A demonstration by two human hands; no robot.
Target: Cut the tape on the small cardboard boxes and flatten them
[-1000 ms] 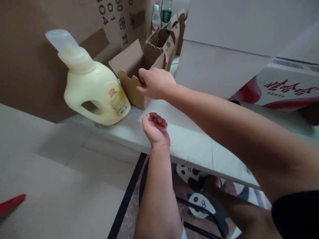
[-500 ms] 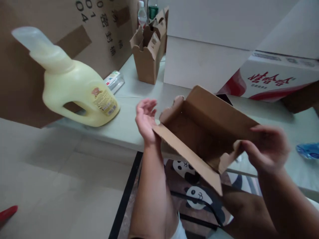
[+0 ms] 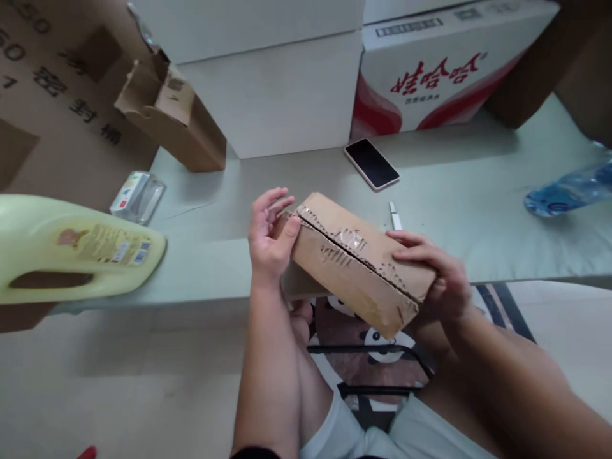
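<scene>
A brown cardboard box (image 3: 354,261) is held tilted over the front edge of the table, its two flaps meeting along a dark seam with torn, rough patches beside it. My left hand (image 3: 272,233) grips the box's left end, thumb on the upper face and fingers partly raised behind. At the right end, my right hand (image 3: 442,274) has its fingers on the top face; its thumb is hidden. Just beyond the box lies a small white-handled tool (image 3: 394,215), partly covered by it. A phone (image 3: 371,164) lies farther back, screen up.
A yellow detergent jug (image 3: 95,255) and a clear plastic pack (image 3: 138,197) are on the left. An open carton (image 3: 191,127) stands behind them. White boxes (image 3: 296,102) and a red-lettered carton (image 3: 430,83) line the back. A blue-labelled bottle (image 3: 568,188) lies right on the table (image 3: 488,210).
The box has been turned over: its open inside faced up before, and now its closed, seamed face shows. Both hands still hold its ends. The view has swung right, revealing the phone and white-handled tool.
</scene>
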